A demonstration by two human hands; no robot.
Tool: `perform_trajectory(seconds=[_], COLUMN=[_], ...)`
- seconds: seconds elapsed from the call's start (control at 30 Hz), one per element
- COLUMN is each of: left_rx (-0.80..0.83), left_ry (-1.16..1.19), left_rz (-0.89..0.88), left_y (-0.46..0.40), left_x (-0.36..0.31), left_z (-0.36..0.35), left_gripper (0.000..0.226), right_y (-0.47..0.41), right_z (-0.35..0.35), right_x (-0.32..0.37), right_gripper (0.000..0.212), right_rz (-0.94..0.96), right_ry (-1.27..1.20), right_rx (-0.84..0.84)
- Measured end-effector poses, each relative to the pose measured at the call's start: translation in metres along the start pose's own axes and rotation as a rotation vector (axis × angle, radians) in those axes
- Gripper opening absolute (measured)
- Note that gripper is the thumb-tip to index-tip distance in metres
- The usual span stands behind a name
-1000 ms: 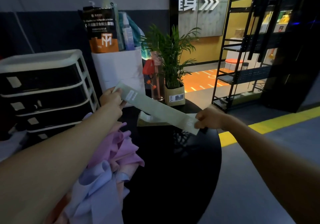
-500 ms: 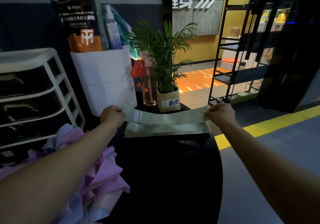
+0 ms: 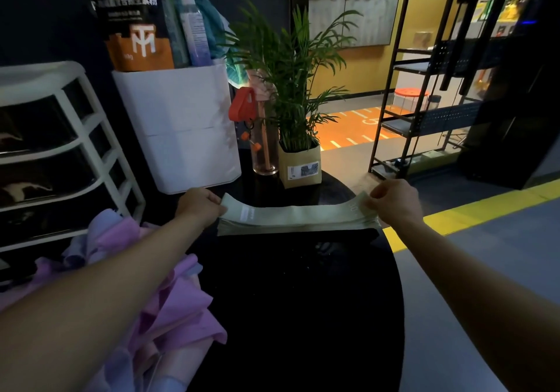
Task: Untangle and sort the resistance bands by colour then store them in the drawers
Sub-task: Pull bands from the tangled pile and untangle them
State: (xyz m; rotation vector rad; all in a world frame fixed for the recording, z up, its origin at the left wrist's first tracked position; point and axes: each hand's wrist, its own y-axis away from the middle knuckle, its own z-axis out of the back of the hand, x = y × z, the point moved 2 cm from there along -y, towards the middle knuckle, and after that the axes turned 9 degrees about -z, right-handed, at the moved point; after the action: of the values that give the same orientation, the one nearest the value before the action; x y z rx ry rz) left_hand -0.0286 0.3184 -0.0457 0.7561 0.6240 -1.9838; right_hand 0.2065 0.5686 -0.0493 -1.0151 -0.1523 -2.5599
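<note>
We have our left hand [image 3: 200, 207] and right hand [image 3: 394, 202] each pinching an end of a green band [image 3: 298, 213] atop the green stack [image 3: 298, 227] on the bench [image 3: 303, 300]. The purple tangle [image 3: 169, 307] remains unsorted; the drawers [image 3: 45, 155] await.

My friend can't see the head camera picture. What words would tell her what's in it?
Two bare hands, the left hand and right hand, hold the ends of a pale green resistance band flat on a stack of green bands on a round black table. A tangle of purple and lilac bands lies at the left, beside a white drawer unit.
</note>
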Motion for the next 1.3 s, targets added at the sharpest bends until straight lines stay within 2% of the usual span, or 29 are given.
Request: perform_trajectory(seconds=[0.17,0.27,0.37,0.43,0.57,0.7,0.83,0.93,1.3], left_rx=[0.076,0.175,0.311,0.416,0.454,0.429,0.417,0.413,0.408], left_ry=[-0.141,-0.172,-0.182,-0.22,-0.197,-0.209,-0.202,-0.168,-0.133], left_rz=[-0.075,-0.126,-0.184,-0.228,-0.326,-0.397,-0.428,-0.425,-0.404], left_y=[-0.005,-0.012,-0.016,-0.014,-0.014,-0.022,-0.025,-0.027,-0.025], left_x=[0.002,-0.001,0.001,0.003,0.008,0.012,0.016,0.021,0.023], left_z=[0.003,0.007,0.011,0.009,0.001,0.0,-0.002,-0.003,-0.005], left_gripper=[0.018,0.049,0.083,0.094,0.092,0.075,0.057,0.056,0.059], right_y=[0.003,0.01,0.025,0.033,0.032,0.026,0.023,0.023,0.023], right_z=[-0.004,-0.005,-0.019,-0.035,-0.068,-0.084,-0.088,-0.086,-0.082], right_x=[0.002,0.018,0.046,0.062,0.08,0.087,0.085,0.084,0.079], right_gripper=[0.02,0.026,0.032,0.045,0.074,0.086,0.08,0.07,0.065], right_rz=[0.016,0.171,0.4,0.515,0.537,0.505,0.516,0.53,0.52], right_ry=[0.102,0.232,0.26,0.262,0.417,0.42,0.437,0.418,0.369], right_rx=[-0.055,-0.13,0.02,0.187,0.455,0.542,0.564,0.571,0.544])
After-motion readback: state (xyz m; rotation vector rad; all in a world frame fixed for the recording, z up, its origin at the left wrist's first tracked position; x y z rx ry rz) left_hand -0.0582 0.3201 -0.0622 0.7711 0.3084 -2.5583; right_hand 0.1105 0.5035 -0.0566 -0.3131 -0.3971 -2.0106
